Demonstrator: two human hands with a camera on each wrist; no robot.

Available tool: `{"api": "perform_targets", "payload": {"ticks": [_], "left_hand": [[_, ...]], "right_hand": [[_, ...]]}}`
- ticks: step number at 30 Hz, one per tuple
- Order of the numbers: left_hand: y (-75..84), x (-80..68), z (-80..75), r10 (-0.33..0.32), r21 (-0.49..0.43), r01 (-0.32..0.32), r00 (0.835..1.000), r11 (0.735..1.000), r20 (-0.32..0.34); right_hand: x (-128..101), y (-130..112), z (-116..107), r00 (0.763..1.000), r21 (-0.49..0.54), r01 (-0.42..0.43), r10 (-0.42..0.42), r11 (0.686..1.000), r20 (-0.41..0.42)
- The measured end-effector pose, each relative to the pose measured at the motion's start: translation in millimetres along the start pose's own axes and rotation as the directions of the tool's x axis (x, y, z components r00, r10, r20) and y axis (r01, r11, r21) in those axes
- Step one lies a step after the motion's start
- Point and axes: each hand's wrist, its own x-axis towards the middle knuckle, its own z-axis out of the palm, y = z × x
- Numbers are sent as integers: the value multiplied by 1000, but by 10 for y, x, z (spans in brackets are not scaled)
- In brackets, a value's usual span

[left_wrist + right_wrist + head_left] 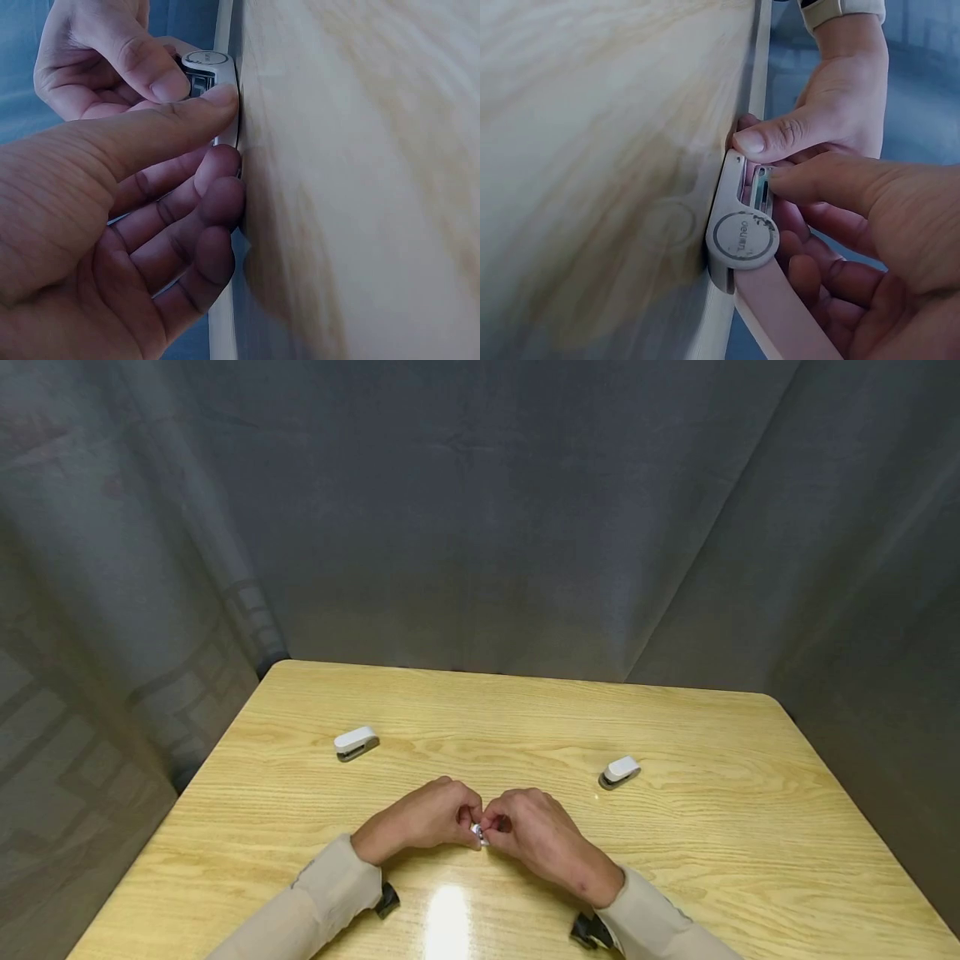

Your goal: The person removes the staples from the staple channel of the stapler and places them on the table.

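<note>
A small white stapler is held between both hands just over the wooden table. Its cover stands swung open, and a metal staple channel shows in the right wrist view. My left hand pinches one end of the body, thumb on top. With thumb and curled fingers, my right hand grips it beside the channel, the thumb tip on the channel's end. In the left wrist view the stapler's round end shows past the fingers. Whether staples lie inside is hard to tell.
Two more white staplers with grey bases rest on the table: one at the left, another at the right. Dark grey curtains hang behind the table and at both sides.
</note>
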Motion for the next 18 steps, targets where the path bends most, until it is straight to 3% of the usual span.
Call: {"api": "perform_targets", "payload": {"ticks": [18], "left_hand": [[10,1,-7,-25,19,25,1000,999,11]], "right_hand": [[-45,11,-2,997,-26,34,-36,999,-68]]}}
